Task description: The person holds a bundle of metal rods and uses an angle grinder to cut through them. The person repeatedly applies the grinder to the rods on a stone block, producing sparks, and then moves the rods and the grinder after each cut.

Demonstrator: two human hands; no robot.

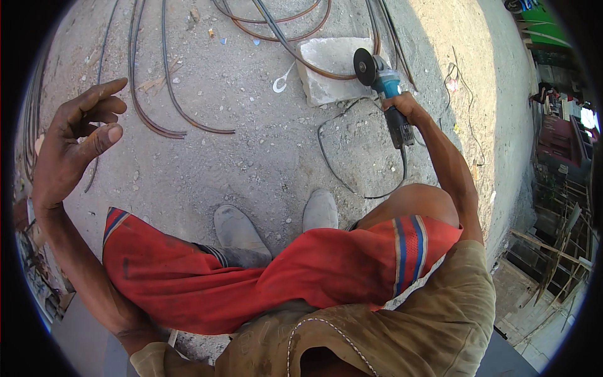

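Note:
My right hand (pixel 407 108) is wrapped round the body of a teal and black angle grinder (pixel 399 125). Its dark cutting disc (pixel 363 66) stands over the right part of a pale stone block (pixel 319 89). A bent metal rod (pixel 312 66) lies across that block and passes close beside the disc; whether they touch I cannot tell. My left hand (pixel 80 135) is raised at the left, holding nothing, its fingers loosely curled and apart. Ends of several bent rods (pixel 202 128) lie on the ground to its right.
A black power cord (pixel 328 164) loops from the grinder over the gritty ground. More curved rods (pixel 276 22) lie at the far side. A small white ring-shaped piece (pixel 280 83) is beside the block. My grey boots (pixel 240 227) stand nearby. Poles and debris (pixel 556 251) fill the far right.

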